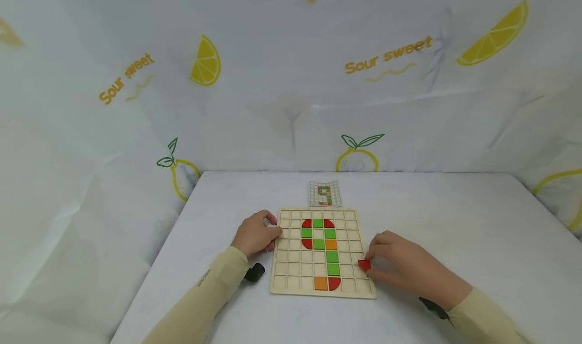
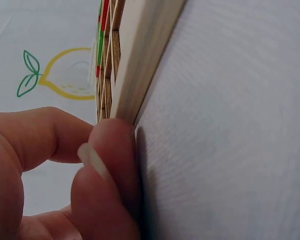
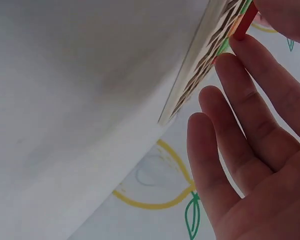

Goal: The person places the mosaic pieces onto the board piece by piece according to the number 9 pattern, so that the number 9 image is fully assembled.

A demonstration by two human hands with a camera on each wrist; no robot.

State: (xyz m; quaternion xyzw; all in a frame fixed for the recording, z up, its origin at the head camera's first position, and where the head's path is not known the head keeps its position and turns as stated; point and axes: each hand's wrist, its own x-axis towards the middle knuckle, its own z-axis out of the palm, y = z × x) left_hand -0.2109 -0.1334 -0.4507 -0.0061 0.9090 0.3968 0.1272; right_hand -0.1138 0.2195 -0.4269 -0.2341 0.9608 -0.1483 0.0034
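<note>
A pale wooden grid board (image 1: 293,269) lies flat on the table, with green, orange and red pieces set in its cells in the form of a 9. At its left edge my left hand (image 1: 255,233) grips the rim with thumb and curled fingers; the left wrist view has the fingertips against the board's side (image 2: 135,75). My right hand (image 1: 400,260) pinches a red piece (image 1: 364,265) between thumb and index finger, over the board's right side. In the right wrist view the red piece (image 3: 246,22) shows between the tips, while the other fingers are extended.
Behind the board lies a small pattern card (image 1: 325,193) showing the same coloured figure on a grid. The white-covered table (image 1: 436,217) meets a lemon-printed cloth (image 1: 273,106) at the back. Dark wrist-worn devices show at both sleeves.
</note>
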